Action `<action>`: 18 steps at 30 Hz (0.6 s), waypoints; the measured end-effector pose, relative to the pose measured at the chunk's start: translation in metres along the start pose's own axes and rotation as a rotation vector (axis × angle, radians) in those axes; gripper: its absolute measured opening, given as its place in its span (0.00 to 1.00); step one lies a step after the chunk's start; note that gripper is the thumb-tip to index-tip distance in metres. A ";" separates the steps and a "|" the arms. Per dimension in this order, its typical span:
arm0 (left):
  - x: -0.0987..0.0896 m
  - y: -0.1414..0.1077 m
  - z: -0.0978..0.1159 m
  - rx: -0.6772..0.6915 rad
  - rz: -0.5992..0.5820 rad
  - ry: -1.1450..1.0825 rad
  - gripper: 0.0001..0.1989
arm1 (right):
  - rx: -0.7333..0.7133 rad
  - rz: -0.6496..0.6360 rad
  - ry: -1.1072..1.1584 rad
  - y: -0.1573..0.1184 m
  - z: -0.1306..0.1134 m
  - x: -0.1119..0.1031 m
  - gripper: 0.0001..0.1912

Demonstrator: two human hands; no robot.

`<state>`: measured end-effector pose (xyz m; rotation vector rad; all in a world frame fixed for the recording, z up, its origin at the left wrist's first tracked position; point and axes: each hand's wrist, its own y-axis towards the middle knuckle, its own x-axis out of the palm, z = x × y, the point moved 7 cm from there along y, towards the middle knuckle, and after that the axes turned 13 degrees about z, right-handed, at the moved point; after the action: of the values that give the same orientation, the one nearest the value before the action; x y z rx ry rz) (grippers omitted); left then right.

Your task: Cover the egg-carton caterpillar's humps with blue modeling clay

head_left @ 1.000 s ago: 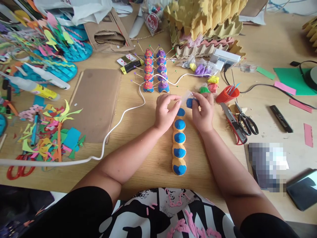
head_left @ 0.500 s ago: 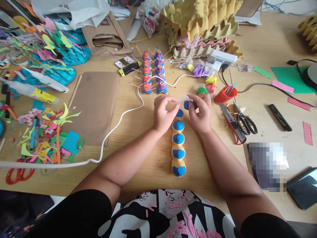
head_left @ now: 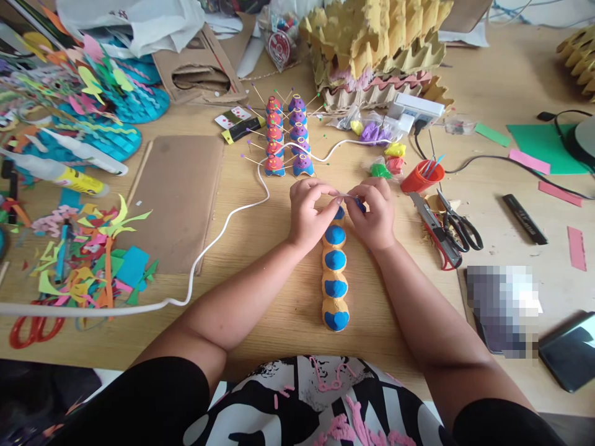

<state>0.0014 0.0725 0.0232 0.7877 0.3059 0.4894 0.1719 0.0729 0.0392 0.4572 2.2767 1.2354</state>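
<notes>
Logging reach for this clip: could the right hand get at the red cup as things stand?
Probably yes: the red cup stands to the right of the right hand, with nothing visible between them. The hand seems to pinch thin plastic, so it may need to let go first.

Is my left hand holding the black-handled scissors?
No, the black-handled scissors lie to the right of your right hand, while your left hand pinches a thin pale strip.
</notes>
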 end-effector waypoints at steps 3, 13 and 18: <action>-0.001 0.000 0.000 -0.073 -0.023 -0.043 0.07 | -0.072 0.029 -0.039 0.001 -0.006 -0.003 0.04; 0.010 -0.007 -0.008 -0.305 -0.190 -0.300 0.07 | -0.217 0.011 -0.169 -0.003 -0.011 -0.005 0.09; 0.015 -0.011 -0.019 -0.497 -0.182 -0.333 0.09 | -0.244 -0.064 -0.170 -0.006 -0.011 0.000 0.07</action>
<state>0.0088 0.0847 0.0014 0.3414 -0.0567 0.2389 0.1654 0.0620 0.0394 0.3803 1.9548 1.3652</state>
